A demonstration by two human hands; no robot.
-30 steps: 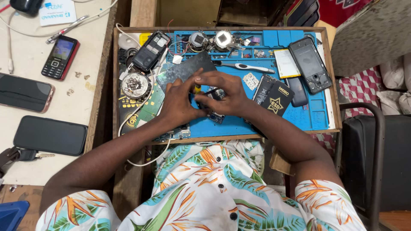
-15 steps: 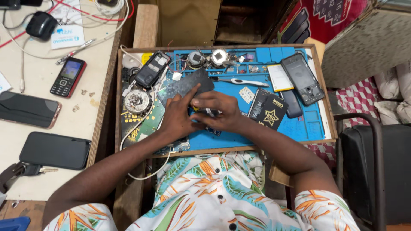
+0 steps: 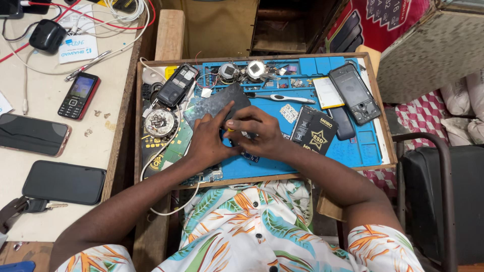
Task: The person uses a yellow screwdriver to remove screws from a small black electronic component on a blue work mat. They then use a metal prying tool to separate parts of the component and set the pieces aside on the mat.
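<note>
Hands meet over the middle of a blue mat (image 3: 353, 151) that lies in a wooden tray (image 3: 138, 126). The left hand (image 3: 209, 141) rests on a dark flat phone panel (image 3: 217, 103), its thumb stretched up across the panel and the other fingers curled at the lower edge. The right hand (image 3: 257, 133) is clenched just beside it, the fingers closed round a small tool with a yellow tip (image 3: 229, 130) that shows between the two hands; the rest of the tool is hidden, so its kind cannot be told. The knuckles of both hands touch.

On the mat behind the hands lies a white-handled tool (image 3: 280, 96), with two round metal parts (image 3: 242, 70) farther back. Right of the hands sit two black pouches (image 3: 315, 132), then an opened phone (image 3: 353, 93) beside a white battery (image 3: 327, 91). Left of the panel, a phone with its back off (image 3: 176, 85) lies tilted, and below it a round coil part (image 3: 160, 122) sits on a green circuit board (image 3: 176, 148).

On the table (image 3: 75, 146) left of the tray lie a red keypad phone (image 3: 78, 94), two dark smartphones (image 3: 63, 181) face down, a black mouse (image 3: 47, 35) and loose white cables (image 3: 101, 25). The person wears a leaf-print shirt (image 3: 247, 236).
</note>
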